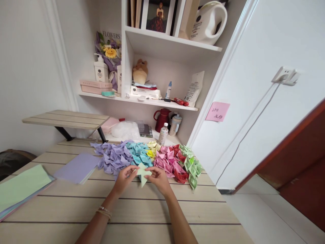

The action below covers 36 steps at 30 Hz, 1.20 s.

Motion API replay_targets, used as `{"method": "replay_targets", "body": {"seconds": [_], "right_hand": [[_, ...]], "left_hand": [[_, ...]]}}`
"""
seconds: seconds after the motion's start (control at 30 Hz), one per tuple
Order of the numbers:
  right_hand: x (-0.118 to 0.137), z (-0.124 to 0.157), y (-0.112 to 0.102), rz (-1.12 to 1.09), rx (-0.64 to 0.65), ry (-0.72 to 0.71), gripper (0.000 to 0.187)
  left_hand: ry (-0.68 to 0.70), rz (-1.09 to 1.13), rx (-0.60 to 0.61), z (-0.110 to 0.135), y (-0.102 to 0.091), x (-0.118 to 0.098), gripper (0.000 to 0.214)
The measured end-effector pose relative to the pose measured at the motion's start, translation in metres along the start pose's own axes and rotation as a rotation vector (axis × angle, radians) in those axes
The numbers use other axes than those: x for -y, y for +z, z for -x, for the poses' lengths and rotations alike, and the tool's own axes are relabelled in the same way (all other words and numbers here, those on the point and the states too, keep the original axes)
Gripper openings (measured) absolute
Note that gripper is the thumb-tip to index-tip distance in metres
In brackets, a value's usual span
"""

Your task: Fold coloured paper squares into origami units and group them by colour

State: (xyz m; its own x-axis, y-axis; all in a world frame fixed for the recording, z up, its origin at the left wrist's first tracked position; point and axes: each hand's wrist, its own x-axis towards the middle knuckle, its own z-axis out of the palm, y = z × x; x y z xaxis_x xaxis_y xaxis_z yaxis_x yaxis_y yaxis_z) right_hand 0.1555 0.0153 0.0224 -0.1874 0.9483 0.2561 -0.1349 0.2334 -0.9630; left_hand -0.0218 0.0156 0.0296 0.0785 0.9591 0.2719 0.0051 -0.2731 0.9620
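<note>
Both my hands hold one pale green folded paper piece point(143, 173) just above the wooden table point(142, 213). My left hand point(125, 177) pinches its left side, fingers closed on the paper. My right hand point(158, 178) pinches its right side. Right behind the piece lies a band of several folded paper shapes, sorted by colour: purple point(111, 158), blue point(139, 154), yellow point(152, 150), pink point(166, 162), red point(179, 169) and green point(191, 163).
A stack of purple sheets point(76, 168) lies left of my hands, and a green-topped stack point(20, 188) at the table's left edge. A small raised shelf point(67, 119), a water bottle point(163, 134), a red jug point(161, 119) and wall shelves stand behind. A doorway opens on the right.
</note>
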Motion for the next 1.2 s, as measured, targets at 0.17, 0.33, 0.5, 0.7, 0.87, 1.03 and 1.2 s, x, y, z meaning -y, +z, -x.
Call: {"method": "replay_targets", "body": {"seconds": [0.17,0.33,0.5,0.7,0.87,1.03,1.2], "right_hand": [[-0.002,-0.001,-0.002,0.052,0.007,-0.029,0.043],[0.005,0.000,-0.004,0.190,0.018,-0.082,0.038],[0.008,0.001,-0.005,0.267,0.059,-0.130,0.029],[-0.004,-0.001,-0.001,0.095,0.011,-0.036,0.029],[-0.004,-0.001,0.001,-0.054,0.016,-0.021,0.033],[-0.001,0.001,0.000,-0.010,0.030,-0.065,0.026],[0.004,0.004,0.001,0.200,0.042,-0.195,0.025]], "left_hand": [[-0.021,-0.009,0.037,0.001,0.000,-0.005,0.033],[0.026,-0.057,-0.002,-0.001,0.001,-0.001,0.026],[0.147,-0.139,-0.039,-0.003,0.000,0.001,0.016],[-0.084,0.038,0.034,0.000,0.005,-0.004,0.022],[-0.210,0.162,0.078,-0.002,0.007,0.000,0.028],[-0.271,0.287,0.053,-0.008,0.004,0.011,0.041],[-0.233,0.305,0.046,-0.009,0.001,0.017,0.044]]}}
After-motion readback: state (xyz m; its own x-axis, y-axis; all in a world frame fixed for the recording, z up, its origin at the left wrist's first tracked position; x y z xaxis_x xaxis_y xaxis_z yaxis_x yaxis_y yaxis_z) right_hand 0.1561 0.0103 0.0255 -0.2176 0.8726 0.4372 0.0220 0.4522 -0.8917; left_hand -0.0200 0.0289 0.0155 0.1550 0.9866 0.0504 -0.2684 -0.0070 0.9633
